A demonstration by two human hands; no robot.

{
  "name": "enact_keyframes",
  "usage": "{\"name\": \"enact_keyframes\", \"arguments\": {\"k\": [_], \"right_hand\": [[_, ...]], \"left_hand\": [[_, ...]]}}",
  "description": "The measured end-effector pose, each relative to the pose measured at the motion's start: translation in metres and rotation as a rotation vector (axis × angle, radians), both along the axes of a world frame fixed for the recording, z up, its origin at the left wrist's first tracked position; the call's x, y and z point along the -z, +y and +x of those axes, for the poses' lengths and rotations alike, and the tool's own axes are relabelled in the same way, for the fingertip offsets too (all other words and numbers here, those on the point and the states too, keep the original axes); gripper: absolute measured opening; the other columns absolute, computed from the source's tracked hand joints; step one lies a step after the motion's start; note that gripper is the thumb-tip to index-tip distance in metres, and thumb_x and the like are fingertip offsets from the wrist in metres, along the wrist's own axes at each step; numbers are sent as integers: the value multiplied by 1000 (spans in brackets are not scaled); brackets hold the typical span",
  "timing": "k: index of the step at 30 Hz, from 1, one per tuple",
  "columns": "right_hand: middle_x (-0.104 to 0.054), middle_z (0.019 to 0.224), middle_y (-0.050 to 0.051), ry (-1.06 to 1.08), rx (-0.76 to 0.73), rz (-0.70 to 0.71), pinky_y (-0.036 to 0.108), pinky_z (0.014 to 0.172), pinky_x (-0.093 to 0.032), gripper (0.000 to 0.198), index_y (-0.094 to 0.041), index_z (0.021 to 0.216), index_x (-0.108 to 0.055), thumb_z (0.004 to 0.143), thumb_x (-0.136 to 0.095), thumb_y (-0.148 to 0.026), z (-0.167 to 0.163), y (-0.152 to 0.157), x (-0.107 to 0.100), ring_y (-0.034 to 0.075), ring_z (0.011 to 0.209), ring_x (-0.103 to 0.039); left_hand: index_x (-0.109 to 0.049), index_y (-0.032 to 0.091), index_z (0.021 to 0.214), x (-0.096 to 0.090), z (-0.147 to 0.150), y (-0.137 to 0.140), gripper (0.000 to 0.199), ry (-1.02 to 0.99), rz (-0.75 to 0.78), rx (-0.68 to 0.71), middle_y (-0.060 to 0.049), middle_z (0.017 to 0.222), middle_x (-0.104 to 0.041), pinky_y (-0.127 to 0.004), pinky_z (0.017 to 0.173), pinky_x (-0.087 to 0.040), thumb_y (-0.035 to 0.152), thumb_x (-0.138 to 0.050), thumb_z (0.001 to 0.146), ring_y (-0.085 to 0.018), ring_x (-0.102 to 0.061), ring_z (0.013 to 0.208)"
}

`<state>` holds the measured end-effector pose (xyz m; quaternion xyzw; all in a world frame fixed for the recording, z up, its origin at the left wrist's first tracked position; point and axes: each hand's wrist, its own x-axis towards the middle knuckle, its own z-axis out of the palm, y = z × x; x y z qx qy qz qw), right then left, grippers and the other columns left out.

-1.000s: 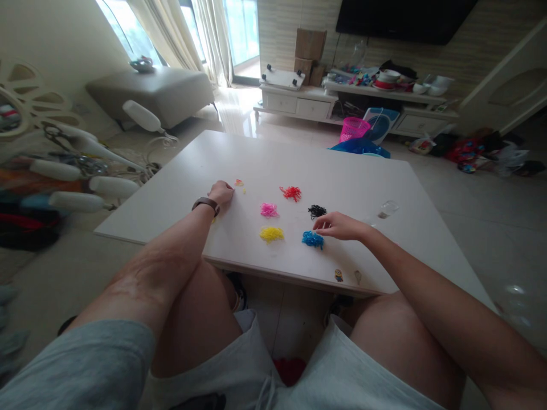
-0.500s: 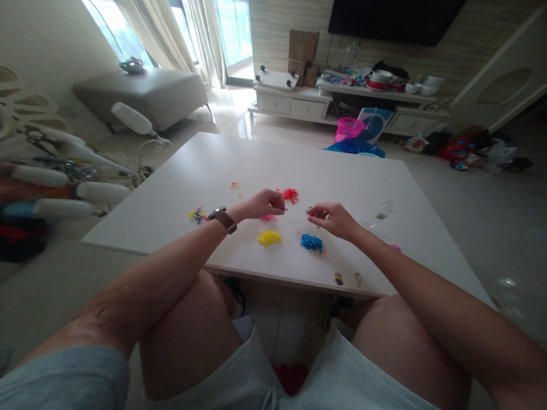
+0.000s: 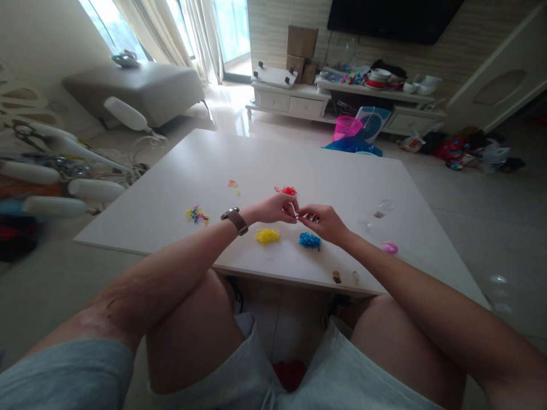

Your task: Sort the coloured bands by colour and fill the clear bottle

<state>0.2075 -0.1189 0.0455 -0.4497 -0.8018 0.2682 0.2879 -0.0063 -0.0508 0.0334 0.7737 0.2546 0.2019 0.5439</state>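
Over the middle of the white table (image 3: 222,165), my left hand (image 3: 282,208) and my right hand (image 3: 323,221) meet fingertip to fingertip. Both are closed in a pinch on something small that I cannot make out. A wristwatch (image 3: 235,221) is on my left wrist. Just behind my left hand lies a pile of red rubber bands (image 3: 287,191), partly covered by it. Nearer to me are a pile of yellow rubber bands (image 3: 268,236) and a pile of blue rubber bands (image 3: 310,240). A mixed-colour pile (image 3: 197,215) lies to the left.
A clear container (image 3: 383,208) and a pink object (image 3: 390,247) lie on the right of the table. A small minion figure (image 3: 337,277) rests near the front edge. A few loose bands (image 3: 232,183) lie farther back. Beyond the table stands a pink basket (image 3: 346,127).
My hands, apart before, have come together at the fingertips. My left hand moved right and my right hand slightly left. The pink pile is now hidden.
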Motion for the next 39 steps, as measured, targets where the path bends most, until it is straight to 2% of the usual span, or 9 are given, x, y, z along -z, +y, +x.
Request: {"name": "enact_keyframes", "arguments": {"k": [4,10,13,18,22,26,33,39], "right_hand": [[-73,86,5,-50,-22,26,28,69,-50,20,-20,88,-73,88,-58,-33,0,0,-3,15,70,-62],[-72,82,5,-50,15,71,28,70,-50,16,-19,86,-73,86,-58,-26,1,0,-5,16,70,-63],[-73,82,5,-34,97,89,28,69,-51,15,-19,89,-73,86,-60,-26,8,6,-2,16,70,-64],[-74,77,4,-72,318,155,29,67,-52,10,-20,84,-73,80,-66,-24,38,27,11,18,70,-67],[-75,75,3,-128,383,82,30,70,-53,7,-19,79,-73,74,-69,-19,62,38,25,18,71,-69],[-76,76,3,-187,387,24,30,73,-53,9,-19,79,-74,72,-70,-17,67,40,32,18,73,-70],[-76,83,2,-233,337,23,30,76,-52,9,-21,83,-73,75,-69,-20,61,41,37,18,75,-70],[-74,89,2,-234,308,67,30,76,-51,9,-20,84,-71,75,-70,-22,60,41,36,17,75,-68]], "left_hand": [[-65,16,96,3,-1,0,33,9,-10,17,-5,79,-72,-26,68,-52,31,-82,71,-16,-70,76],[-64,16,95,5,-3,0,35,22,-39,14,-6,77,-73,-26,67,-53,30,-84,70,-17,-71,77],[-66,15,90,3,-3,2,32,43,-34,-11,-7,78,-74,-27,67,-53,29,-84,69,-18,-72,77],[-70,13,73,-1,-5,4,21,117,112,-74,-5,70,-71,-26,64,-50,30,-82,69,-15,-66,68],[-74,13,74,-3,-7,4,19,140,142,-85,-5,70,-71,-26,63,-49,31,-78,72,-15,-64,67],[-74,13,73,-4,-8,4,19,148,159,-90,-5,69,-71,-26,63,-48,32,-77,72,-15,-63,66],[-77,14,79,-1,-9,7,20,193,190,-96,-6,73,-73,-26,63,-47,33,-75,73,-16,-63,68],[-72,14,74,11,-18,21,18,184,111,-242,-5,68,-70,-24,56,-44,30,-77,69,-13,-61,61]]}}
